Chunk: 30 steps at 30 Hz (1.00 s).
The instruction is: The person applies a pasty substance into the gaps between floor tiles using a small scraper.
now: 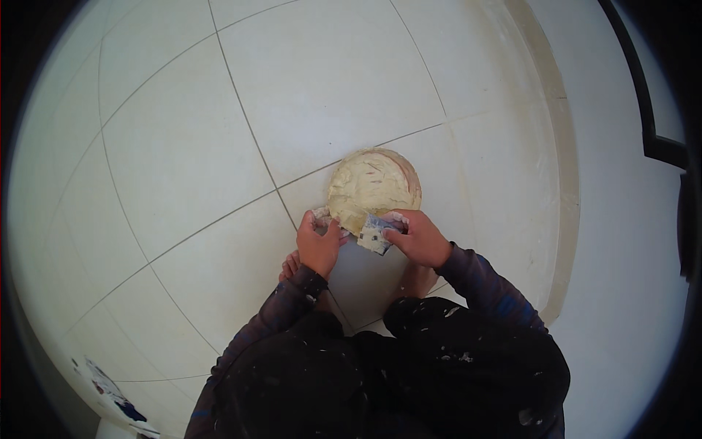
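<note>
In front of me on the floor stands a round tub (415,189) filled with thick cream-coloured paste (365,183), its surface rough with ridges and streaks. My left hand (319,243) is closed at the near left rim of the tub, fingers curled and smeared with paste. A small flat scraper (374,234), bluish and largely coated in paste, sits in the closed grip of my right hand (423,238). The scraper is over the near edge of the tub, tilted toward me. Parts of the left fingers are hidden behind the hand.
Large pale floor tiles (175,183) with dark joints surround the tub. Along the right runs a beige skirting strip (568,168) below a white wall (621,241) with a dark frame (647,124). A smeared dark-and-white object (110,391) lies far left. My bare feet flank the tub's near side.
</note>
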Available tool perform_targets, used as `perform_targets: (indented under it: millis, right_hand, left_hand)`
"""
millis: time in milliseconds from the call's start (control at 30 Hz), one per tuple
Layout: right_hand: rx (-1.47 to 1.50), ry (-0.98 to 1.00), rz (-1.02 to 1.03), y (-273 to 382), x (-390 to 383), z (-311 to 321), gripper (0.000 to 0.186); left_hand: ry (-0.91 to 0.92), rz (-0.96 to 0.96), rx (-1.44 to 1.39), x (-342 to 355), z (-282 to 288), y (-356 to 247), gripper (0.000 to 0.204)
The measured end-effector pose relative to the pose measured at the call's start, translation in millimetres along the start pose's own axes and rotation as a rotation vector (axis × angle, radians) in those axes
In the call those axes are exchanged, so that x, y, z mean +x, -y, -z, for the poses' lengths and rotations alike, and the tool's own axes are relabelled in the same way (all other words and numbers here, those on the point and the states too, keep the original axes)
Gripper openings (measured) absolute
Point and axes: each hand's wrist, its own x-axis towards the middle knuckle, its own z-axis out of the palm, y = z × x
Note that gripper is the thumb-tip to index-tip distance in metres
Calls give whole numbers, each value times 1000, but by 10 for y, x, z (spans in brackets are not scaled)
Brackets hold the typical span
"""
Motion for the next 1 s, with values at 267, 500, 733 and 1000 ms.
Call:
perform_targets:
  millis: [267,500,733,1000]
  right_hand:
    - [882,-124,32,70,-161,764,35]
    - [800,-336,193,332,335,1839,37]
    - [-137,-637,506,615,1692,2830,26]
    - [-863,-683,723,1158,3337,3428,28]
  left_hand:
    - [272,-143,411,140,478,-218,30]
    - [39,-494,659,689,573,-806,35]
    - [-223,-770,856,1503,475,-1217,32]
    - [-474,-947,823,2032,375,-1265,32]
